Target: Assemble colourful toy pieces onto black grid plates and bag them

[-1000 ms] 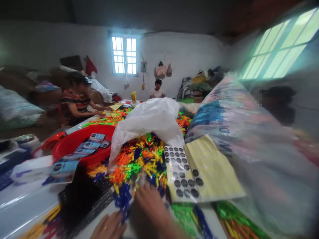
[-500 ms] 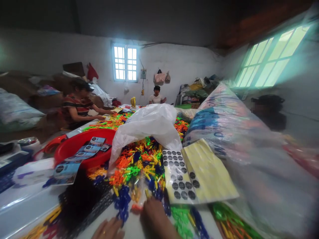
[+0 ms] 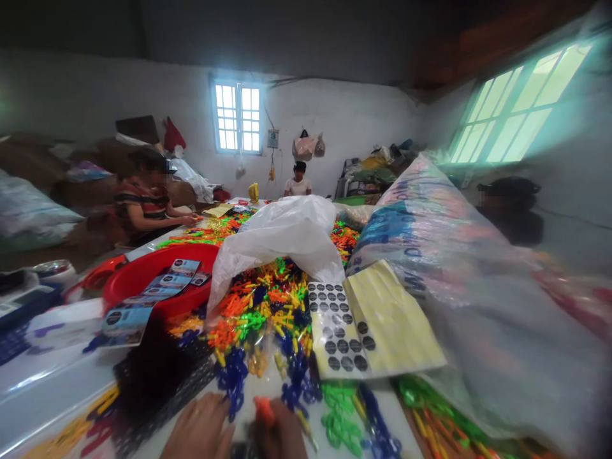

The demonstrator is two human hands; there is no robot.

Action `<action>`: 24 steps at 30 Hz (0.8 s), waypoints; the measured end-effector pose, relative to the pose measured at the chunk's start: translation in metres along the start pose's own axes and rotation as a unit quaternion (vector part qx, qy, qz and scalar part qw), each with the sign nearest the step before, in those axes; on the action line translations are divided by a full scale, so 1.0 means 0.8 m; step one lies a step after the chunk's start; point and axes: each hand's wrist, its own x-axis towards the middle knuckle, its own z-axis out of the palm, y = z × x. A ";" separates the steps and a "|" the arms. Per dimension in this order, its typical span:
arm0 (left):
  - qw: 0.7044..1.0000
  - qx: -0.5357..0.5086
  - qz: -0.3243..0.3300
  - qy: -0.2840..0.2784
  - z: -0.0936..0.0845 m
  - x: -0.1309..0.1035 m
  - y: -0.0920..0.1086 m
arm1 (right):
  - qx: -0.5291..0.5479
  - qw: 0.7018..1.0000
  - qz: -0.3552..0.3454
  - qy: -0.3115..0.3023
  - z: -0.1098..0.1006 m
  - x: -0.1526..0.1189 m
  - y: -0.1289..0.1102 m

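My left hand (image 3: pixel 201 426) is at the bottom edge, its fingers pointing up and held close over the white table (image 3: pixel 248 417); whether it holds anything is hidden. Just right of it, my right hand (image 3: pixel 280 430) is closed on an orange plastic piece (image 3: pixel 264 408). Blue pieces (image 3: pixel 233 379) lie directly beyond both hands. A mixed heap of orange, yellow, green and blue pieces (image 3: pixel 268 299) spills from a white plastic bag (image 3: pixel 296 220). Green pieces (image 3: pixel 340 414) lie right of my right hand. Sheets of round black stickers (image 3: pixel 337 328) rest beyond them.
A red basin (image 3: pixel 191 255) with printed cards (image 3: pixel 127 322) stands at left. Large filled plastic bags (image 3: pixel 444 255) crowd the right side. One person (image 3: pixel 143 201) works at the far left, another (image 3: pixel 299 182) sits at the far end, and a third (image 3: pixel 514 207) is at right.
My left hand has moved up further into view. My right hand has drawn back toward the bottom edge, now with the orange piece in its fingers. The view has shifted slightly.
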 end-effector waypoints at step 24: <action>0.968 -0.152 -0.077 -0.182 -0.050 0.037 0.020 | -0.088 0.971 0.026 -0.222 0.047 -0.024 -0.067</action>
